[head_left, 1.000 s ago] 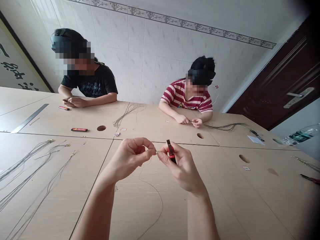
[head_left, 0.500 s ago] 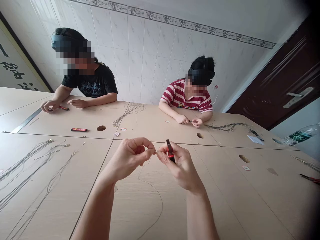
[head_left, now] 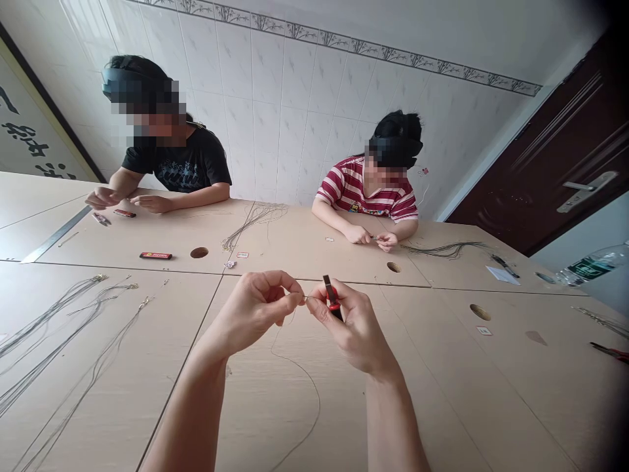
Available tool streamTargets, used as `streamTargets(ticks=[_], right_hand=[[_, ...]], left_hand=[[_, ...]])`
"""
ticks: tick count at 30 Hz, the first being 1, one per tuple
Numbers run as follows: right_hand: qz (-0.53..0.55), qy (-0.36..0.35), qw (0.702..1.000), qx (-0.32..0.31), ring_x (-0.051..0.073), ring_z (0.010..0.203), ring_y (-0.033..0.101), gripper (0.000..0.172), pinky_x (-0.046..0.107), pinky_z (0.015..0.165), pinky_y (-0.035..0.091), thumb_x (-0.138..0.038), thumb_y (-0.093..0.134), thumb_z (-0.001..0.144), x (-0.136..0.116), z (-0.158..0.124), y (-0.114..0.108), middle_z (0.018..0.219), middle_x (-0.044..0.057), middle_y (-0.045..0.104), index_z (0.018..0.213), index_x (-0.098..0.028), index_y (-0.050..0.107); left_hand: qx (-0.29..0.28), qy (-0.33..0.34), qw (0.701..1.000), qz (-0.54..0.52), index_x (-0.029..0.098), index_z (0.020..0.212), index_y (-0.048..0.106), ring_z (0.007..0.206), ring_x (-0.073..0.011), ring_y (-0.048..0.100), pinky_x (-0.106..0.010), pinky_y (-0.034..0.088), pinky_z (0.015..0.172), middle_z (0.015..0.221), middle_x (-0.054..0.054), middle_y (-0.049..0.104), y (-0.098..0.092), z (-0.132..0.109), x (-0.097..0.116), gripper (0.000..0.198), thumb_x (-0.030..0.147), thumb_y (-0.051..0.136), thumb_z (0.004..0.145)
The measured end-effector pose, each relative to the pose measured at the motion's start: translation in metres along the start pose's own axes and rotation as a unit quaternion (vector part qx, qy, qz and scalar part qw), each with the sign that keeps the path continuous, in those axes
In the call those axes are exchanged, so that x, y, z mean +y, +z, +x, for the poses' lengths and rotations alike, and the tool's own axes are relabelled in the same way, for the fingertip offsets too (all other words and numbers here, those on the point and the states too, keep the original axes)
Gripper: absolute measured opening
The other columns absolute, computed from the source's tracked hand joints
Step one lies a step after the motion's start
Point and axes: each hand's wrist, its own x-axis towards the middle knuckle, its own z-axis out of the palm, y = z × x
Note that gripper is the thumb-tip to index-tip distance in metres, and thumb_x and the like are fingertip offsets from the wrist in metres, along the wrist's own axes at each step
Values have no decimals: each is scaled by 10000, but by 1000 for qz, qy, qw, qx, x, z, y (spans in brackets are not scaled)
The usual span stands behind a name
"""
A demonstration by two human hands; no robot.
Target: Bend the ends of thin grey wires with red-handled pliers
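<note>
tool (head_left: 330,294): metal (grip (head_left: 337,313) plasticky); tabletop (head_left: 344,406): matt wood; tiles (head_left: 265,131): glossy; ruler (head_left: 56,235): metal

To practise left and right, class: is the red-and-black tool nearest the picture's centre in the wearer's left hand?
No: the right hand holds the red-and-black tool.

Tool (head_left: 333,304), 5 o'clock: red/blk. Cord (head_left: 319,398), 6 o'clock: gry-brn. Desk (head_left: 472,400): lt beige. Blk tee (head_left: 189,167), 10 o'clock, w/ gry print. Striped tee (head_left: 341,183), 2 o'clock: maroon/wht. Door (head_left: 550,167): dk maroon.
</note>
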Motion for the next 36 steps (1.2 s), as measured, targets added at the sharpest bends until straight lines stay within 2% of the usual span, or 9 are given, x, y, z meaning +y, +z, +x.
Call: streamTargets(ticks=[5,8,12,15,25,36], right_hand=[[28,29,999,-15,96,594,377,231,236,567,337,-294,573,902,-3,0,-2,649,-33,466,703,-185,531],[41,45,998,-18,84,544,338,251,237,534,330,-321,589,893,-4,-1,-4,624,-43,436,688,-184,539],[40,45,998,-5,81,536,323,252,238,537,330,-334,593,896,-2,0,-6,621,-50,414,696,-189,540],[36,38,999,-1,88,558,338,244,238,542,322,-329,597,893,-1,0,-5,625,-46,423,701,-191,537],[17,23,1000,-6,113,652,410,223,247,631,353,-340,591,901,1,0,-3,685,-24,498,739,-195,539],[16,26,1000,-5,122,656,429,222,243,625,383,-335,584,897,-2,1,-3,691,-11,499,731,-199,527]], left_hand=[[2,-11,1000,5,166,764,650,511,-76,468,-195,392,494,567,44,504,1,-1,-2,100,218,579,813],[1,-10,1000,4,174,795,651,504,-82,455,-202,375,486,545,44,499,1,0,-4,127,282,598,836],[-2,4,1000,-3,190,885,673,472,-79,394,-205,311,454,503,46,507,-4,0,-5,224,389,571,888],[6,12,1000,2,197,923,694,467,-76,383,-211,322,469,508,40,527,-9,-1,-6,243,390,546,912],[-6,-1,1000,-14,182,872,674,503,-90,439,-209,313,457,530,33,516,-5,0,-9,219,395,626,867],[-7,-2,999,-41,156,796,653,482,-82,443,-188,315,447,499,44,478,-2,0,-2,202,340,610,869]])
